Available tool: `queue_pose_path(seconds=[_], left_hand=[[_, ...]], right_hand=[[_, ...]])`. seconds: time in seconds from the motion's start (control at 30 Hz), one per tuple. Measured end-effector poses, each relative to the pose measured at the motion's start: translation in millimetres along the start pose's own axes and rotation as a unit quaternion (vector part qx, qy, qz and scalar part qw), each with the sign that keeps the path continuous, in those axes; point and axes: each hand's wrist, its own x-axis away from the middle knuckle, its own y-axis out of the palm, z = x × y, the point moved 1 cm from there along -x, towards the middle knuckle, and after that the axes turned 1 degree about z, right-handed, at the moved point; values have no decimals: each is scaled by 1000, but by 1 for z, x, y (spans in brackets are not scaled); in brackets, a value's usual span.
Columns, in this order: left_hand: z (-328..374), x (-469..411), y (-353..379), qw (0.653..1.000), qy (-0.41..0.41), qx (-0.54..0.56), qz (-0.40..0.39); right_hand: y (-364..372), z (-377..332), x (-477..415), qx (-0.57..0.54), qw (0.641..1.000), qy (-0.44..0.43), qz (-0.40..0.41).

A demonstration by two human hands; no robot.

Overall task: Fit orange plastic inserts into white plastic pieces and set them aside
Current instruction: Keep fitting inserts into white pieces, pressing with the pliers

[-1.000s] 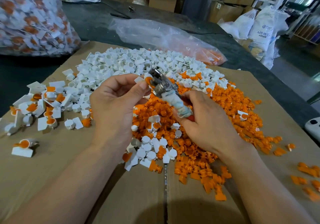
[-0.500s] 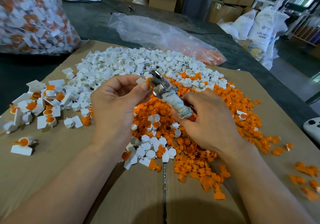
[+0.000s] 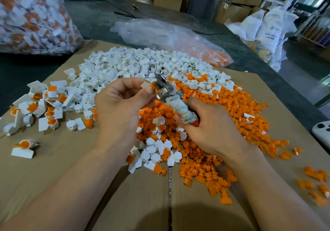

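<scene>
Now my left hand [image 3: 121, 109] pinches a white piece [image 3: 145, 84] (orange insert [image 3: 152, 86] showing) against the cloth-wrapped tool [image 3: 172, 99] my right hand [image 3: 212, 132] grips.

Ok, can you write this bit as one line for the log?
left hand: pinches white piece with orange insert | right hand: grips cloth-wrapped metal tool | tool head: against the piece | finished pieces: heaped at left

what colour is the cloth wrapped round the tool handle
The cloth wrap is off-white with bluish smudges; head view.
</scene>
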Motion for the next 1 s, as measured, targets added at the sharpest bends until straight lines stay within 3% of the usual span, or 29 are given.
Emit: queue_pose_path(seconds=[1.0], left_hand=[[2, 0, 1, 999, -15, -16, 24]], right_hand=[[7, -2, 0, 20, 1000, -4, 18]])
